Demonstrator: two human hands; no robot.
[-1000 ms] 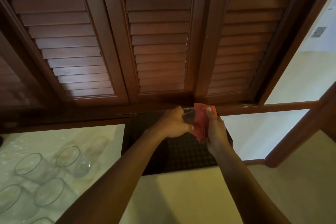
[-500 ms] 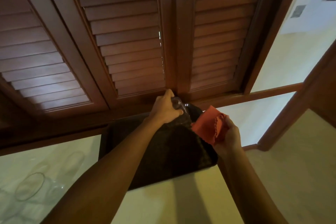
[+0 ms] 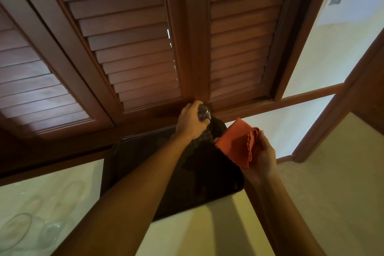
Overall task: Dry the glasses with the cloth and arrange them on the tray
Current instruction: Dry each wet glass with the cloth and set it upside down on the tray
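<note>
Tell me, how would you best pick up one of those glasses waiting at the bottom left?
Probably round the side wall, coming from above and the right. The nearest glass seems to lie tipped with its open rim showing, so fingers can wrap the body without touching the rim.

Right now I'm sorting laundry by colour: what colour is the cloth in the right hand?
Orange, seen in the head view: the cloth.

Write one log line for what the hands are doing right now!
left hand: holds glass over tray far corner | right hand: holds cloth, off the glass | more glasses wait left
</note>
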